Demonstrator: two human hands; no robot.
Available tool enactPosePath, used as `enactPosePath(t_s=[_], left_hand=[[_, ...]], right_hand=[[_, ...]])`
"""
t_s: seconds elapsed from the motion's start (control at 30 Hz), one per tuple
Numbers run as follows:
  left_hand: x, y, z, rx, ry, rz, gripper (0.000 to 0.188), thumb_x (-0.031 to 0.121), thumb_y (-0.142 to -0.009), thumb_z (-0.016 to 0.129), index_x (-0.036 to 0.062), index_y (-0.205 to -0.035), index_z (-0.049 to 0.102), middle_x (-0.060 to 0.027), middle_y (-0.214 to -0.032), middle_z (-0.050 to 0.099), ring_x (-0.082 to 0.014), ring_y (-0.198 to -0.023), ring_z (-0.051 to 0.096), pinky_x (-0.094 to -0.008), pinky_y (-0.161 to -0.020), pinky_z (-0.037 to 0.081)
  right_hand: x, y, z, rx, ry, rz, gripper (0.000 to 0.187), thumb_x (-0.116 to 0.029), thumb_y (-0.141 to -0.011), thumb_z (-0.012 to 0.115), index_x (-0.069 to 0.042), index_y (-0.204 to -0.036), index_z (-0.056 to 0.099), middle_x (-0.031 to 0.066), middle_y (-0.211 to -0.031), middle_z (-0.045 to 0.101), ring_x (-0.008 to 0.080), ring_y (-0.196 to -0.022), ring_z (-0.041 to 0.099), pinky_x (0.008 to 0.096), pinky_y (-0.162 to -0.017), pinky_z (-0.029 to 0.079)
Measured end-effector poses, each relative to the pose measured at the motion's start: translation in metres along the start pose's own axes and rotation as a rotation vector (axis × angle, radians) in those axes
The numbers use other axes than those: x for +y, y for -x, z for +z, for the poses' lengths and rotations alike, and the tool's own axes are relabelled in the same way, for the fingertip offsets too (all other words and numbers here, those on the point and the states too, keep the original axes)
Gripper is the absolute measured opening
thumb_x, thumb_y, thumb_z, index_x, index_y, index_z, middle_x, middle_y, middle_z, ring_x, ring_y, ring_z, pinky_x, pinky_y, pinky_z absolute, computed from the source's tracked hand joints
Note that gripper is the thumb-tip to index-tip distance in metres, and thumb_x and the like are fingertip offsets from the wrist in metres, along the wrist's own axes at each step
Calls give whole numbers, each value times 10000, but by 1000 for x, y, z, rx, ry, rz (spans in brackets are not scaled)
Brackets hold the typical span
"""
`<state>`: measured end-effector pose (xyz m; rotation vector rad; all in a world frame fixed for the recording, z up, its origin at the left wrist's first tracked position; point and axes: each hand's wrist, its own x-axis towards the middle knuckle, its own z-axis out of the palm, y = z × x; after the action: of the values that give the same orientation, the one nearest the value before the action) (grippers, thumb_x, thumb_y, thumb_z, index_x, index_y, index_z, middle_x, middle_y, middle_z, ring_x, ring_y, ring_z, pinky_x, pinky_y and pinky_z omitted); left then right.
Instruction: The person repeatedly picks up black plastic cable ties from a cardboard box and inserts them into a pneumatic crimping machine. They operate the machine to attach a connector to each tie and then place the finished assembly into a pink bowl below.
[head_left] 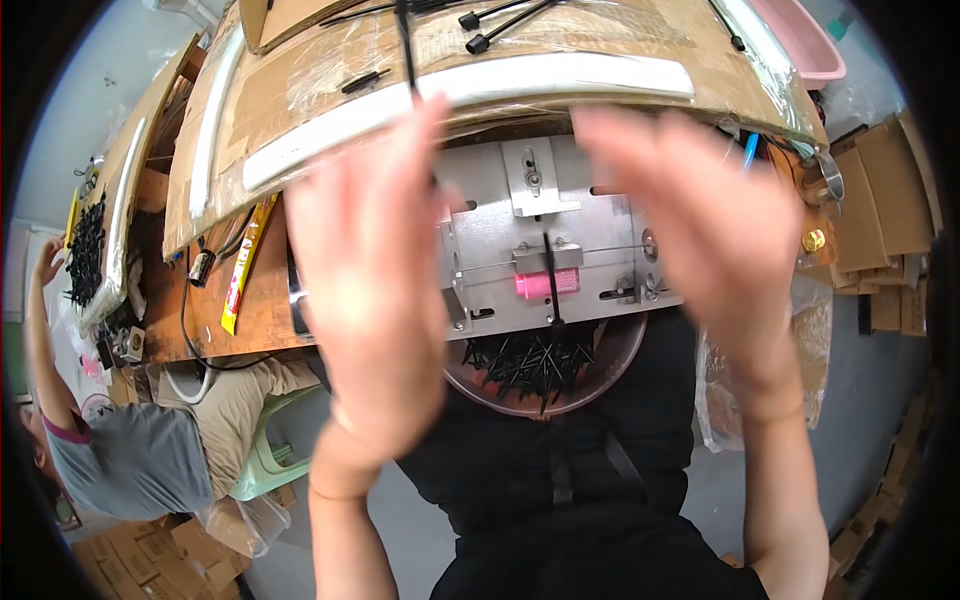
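My left hand point(375, 290) is raised left of a silver metal fixture point(490, 210), smeared by motion. A thin black rod point(406, 45) runs up from its fingertips, which look closed on it. My right hand point(700, 220) hovers over the fixture's right side; its fingers are too blurred to tell their grip. Another black rod point(549, 265) lies upright across the fixture's middle bracket, in front of a pink block point(533, 286). Below the fixture's near edge sits a round bowl point(625, 360) full of black rods point(530, 365), partly on my lap.
A cardboard-covered board point(400, 50) with white padded strips point(480, 90) rises behind the fixture, bearing loose black rods point(510, 25). A yellow packet point(248, 265) lies on the wooden table point(270, 315). At left, a co-worker point(140, 450) sits beside another rod pile point(86, 250). Boxes point(880, 200) stand right.
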<state>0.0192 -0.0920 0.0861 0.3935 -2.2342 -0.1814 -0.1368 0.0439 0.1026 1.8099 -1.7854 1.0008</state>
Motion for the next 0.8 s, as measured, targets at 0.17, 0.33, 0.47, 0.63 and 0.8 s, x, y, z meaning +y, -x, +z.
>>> enactPosePath(t_s=[0.17, 0.33, 0.47, 0.63, 0.8], left_hand=[[60, 91, 16, -339, -56, -36, 737, -15, -700, 738, -36, -1388, 475, -81, -987, 556, -237, -874, 510, -368, -804, 421], [66, 103, 35, -478, -83, -75, 645, 46, -770, 708, -30, -1371, 484, -81, -987, 526, -245, -870, 501, -373, -782, 427], [63, 101, 37, -481, -107, -98, 648, 51, -777, 707, -29, -1376, 475, -77, -973, 513, -241, -861, 497, -371, -771, 433], [57, 72, 23, -498, -52, -55, 679, 98, -720, 743, 18, -1355, 517, -94, -950, 505, -255, -867, 501, -379, -771, 441], [-9, -41, 35, -39, -9, 44, 282, 49, -853, 613, 106, -1127, 647, -129, -1004, 573, -332, -978, 514, -419, -876, 400]], right_hand=[[69, -105, 31, -316, 311, 56, 201, -155, -862, 616, 21, -950, 657, 232, -896, 679, 316, -793, 675, 388, -735, 525], [71, -150, 21, -594, 48, 136, 179, -117, -835, 635, 48, -887, 682, 201, -847, 697, 219, -683, 683, 318, -619, 529], [29, -110, -12, -161, -312, 335, 248, -124, -832, 654, 99, -941, 661, 178, -863, 715, 170, -660, 684, 259, -539, 510], [-4, -1, -41, -20, -452, 421, 172, -8, -800, 674, 36, -965, 650, 172, -902, 721, 186, -691, 688, 254, -571, 523], [-57, 103, 24, 6, -329, 405, 378, 75, -693, 785, 54, -1044, 646, 163, -917, 717, 264, -803, 722, 294, -659, 578]])
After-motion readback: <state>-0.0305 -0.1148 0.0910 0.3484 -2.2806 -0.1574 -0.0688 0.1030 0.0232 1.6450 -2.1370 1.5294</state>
